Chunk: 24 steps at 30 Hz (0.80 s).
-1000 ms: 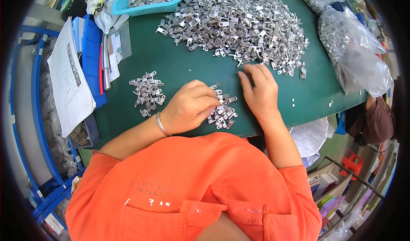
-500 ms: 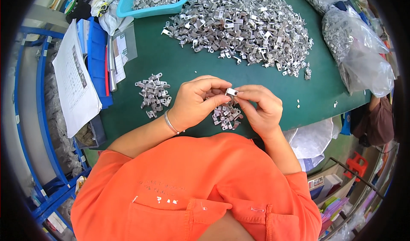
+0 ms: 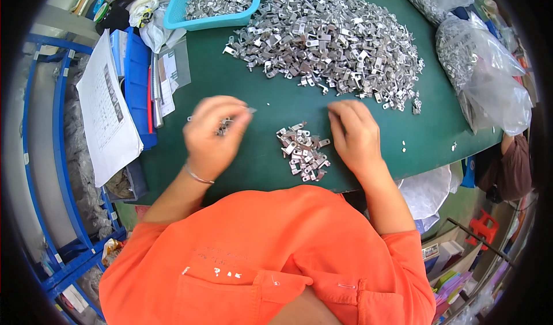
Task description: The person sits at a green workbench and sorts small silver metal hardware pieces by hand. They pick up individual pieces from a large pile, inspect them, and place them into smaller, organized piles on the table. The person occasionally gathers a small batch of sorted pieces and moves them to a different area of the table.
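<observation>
Green worktable (image 3: 253, 161) w/ big heap of metal brackets (image 3: 328, 37) at far side; teal basket (image 3: 214, 23) beside it. L hand (image 3: 208, 132), blurred: thumb + fingers pinch approx. one small bracket (image 3: 252, 110); hand mostly hides L pile (image 3: 224, 126). R hand (image 3: 358, 134) half-curled, just right of ctr pile (image 3: 303, 154); contents can't tell. Step (judged): single-part handling. Next move prob. calls for steady L pinch, release clear of ctr pile.
</observation>
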{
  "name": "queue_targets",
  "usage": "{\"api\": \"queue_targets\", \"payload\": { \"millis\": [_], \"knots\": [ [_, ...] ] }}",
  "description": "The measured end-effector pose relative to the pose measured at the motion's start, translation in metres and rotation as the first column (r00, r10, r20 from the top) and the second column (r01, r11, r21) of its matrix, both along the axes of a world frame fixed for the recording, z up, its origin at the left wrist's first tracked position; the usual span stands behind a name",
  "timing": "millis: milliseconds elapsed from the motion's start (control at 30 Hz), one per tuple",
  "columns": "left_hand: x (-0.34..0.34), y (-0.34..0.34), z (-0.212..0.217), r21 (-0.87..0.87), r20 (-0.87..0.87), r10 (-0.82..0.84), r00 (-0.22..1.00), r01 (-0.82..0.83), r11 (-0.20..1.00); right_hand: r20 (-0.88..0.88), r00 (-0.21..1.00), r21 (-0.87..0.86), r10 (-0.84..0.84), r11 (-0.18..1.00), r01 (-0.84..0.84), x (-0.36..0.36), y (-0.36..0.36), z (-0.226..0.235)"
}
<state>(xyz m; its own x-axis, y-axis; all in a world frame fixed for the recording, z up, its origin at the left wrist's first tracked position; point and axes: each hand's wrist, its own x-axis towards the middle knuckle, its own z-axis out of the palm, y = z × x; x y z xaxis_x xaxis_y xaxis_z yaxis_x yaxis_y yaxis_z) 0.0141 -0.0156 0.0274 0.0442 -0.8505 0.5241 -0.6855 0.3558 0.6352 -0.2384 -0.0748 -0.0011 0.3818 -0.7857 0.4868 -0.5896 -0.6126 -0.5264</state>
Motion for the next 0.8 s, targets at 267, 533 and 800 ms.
{"api": "queue_targets", "payload": {
  "millis": [267,533,800],
  "knots": [
    [0.052,0.021,-0.004,0.354,0.081,0.154,0.985,-0.173,0.919,-0.168,0.977,-0.126,-0.128,0.986,0.108,0.016,-0.023,-0.012],
    [-0.034,-0.003,-0.001,0.431,-0.701,0.003,0.713,0.420,0.799,0.623,0.781,0.268,0.044,0.926,-0.266,0.018,0.019,-0.005],
    [-0.047,-0.007,-0.011,0.207,-0.441,-0.275,0.854,0.395,0.895,0.437,0.892,0.270,0.111,0.930,-0.248,0.017,0.019,0.002]
  ]
}}
